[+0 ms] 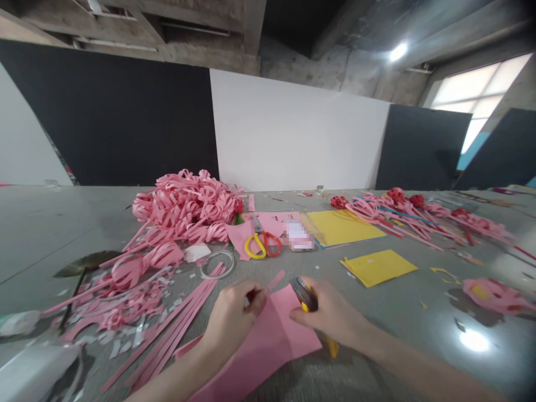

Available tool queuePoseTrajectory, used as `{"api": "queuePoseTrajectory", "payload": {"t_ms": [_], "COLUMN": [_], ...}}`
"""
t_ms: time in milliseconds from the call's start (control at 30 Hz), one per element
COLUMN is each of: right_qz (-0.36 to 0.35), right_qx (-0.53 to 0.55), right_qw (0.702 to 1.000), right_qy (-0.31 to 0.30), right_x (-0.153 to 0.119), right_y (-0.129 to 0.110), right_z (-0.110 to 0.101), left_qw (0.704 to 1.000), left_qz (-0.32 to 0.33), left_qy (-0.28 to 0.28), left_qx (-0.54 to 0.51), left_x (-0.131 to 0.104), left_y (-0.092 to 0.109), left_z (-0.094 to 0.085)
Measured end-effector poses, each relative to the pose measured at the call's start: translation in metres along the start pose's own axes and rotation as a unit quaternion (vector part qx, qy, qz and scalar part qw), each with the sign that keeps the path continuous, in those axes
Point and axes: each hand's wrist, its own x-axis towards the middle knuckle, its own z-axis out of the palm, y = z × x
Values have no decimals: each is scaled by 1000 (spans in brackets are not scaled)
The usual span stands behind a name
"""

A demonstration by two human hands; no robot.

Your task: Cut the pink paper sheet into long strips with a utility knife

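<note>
A large pink paper sheet [268, 346] lies on the grey surface in front of me. My left hand [237, 312] is closed at its upper left edge, pinching a narrow pink strip [275, 280] that sticks up past the fingers. Over the sheet's upper right part, my right hand [329, 312] is wrapped round a black and yellow cutter [306, 295]; its blade cannot be made out. Several cut pink strips [180, 326] fan out left of my left hand. Scissors with yellow and red handles [263, 244] rest on pink paper beyond the hands, beside a phone [299, 234].
A heap of curled pink paper flowers [188, 204] and scraps [125, 307] are at left, with a tape roll [218, 264]. Yellow sheets [379, 267] lie right of centre. More paper flowers [402, 209] lie at the back right. A white box [39, 371] occupies the lower left corner.
</note>
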Motion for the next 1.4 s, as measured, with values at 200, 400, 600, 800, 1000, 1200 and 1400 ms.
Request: {"api": "queuePoseTrajectory", "payload": {"t_ms": [200,400,600,800,1000,1200,1400], "right_qz": [-2,6,66,98,107,5,-223], "right_qx": [9,15,15,-32,-81,-127,-329], "right_qw": [1000,1000,997,994,991,984,912], "right_qy": [-3,2,25,33,11,121,104], "right_x": [-2,-1,12,26,30,31,27], "right_y": [-3,0,21,43,52,53,52], "right_z": [0,0,-3,-6,-9,-14,-8], "left_qw": [1000,1000,976,927,932,925,914], "left_qz": [-8,-9,109,202,138,199,245], "left_qy": [-4,-4,66,-50,-109,-124,-105], "left_qx": [6,16,176,311,317,299,307], "left_x": [1,6,-3,-21,-23,-23,-26], "left_y": [-4,-8,-1,0,-6,-8,-9], "left_z": [2,2,4,23,29,33,36]}}
